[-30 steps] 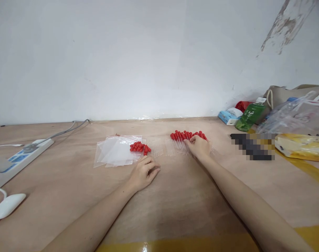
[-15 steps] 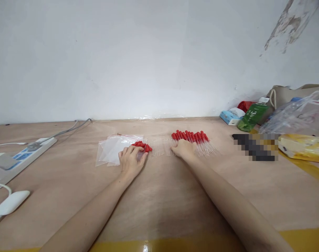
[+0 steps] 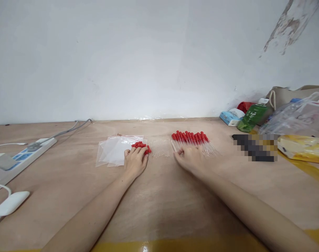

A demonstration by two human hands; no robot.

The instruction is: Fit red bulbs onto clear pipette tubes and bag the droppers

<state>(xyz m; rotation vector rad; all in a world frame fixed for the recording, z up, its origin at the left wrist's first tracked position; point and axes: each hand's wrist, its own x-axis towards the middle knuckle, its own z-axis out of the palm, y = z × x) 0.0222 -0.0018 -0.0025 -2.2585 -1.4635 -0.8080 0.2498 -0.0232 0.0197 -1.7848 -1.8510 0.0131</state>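
Observation:
My left hand [image 3: 135, 161] lies over a small pile of red rubber bulbs [image 3: 140, 144], its fingers bent and a little apart as they touch them. Any bulb under the fingertips is hidden. My right hand [image 3: 190, 157] is closed, thumb against forefinger, by the lower ends of a row of droppers with red bulbs [image 3: 192, 135]. What it pinches, if anything, cannot be made out. Between both hands lies a row of thin clear tubes [image 3: 160, 148] without bulbs. Flat clear zip bags [image 3: 111, 151] overlap just left of the pile.
A white power strip [image 3: 28, 155] with cables lies at the left, near a white plug-like piece [image 3: 11, 203]. To the right are a blue tissue pack [image 3: 229, 118], a green bottle [image 3: 254, 115], plastic bags [image 3: 298, 113], a yellow packet [image 3: 303, 148] and a blurred dark object [image 3: 254, 148].
My right hand has moved slightly right and toward me, away from the bare tubes. My left hand has shifted a little right, its fingers drawn closer over the red bulbs.

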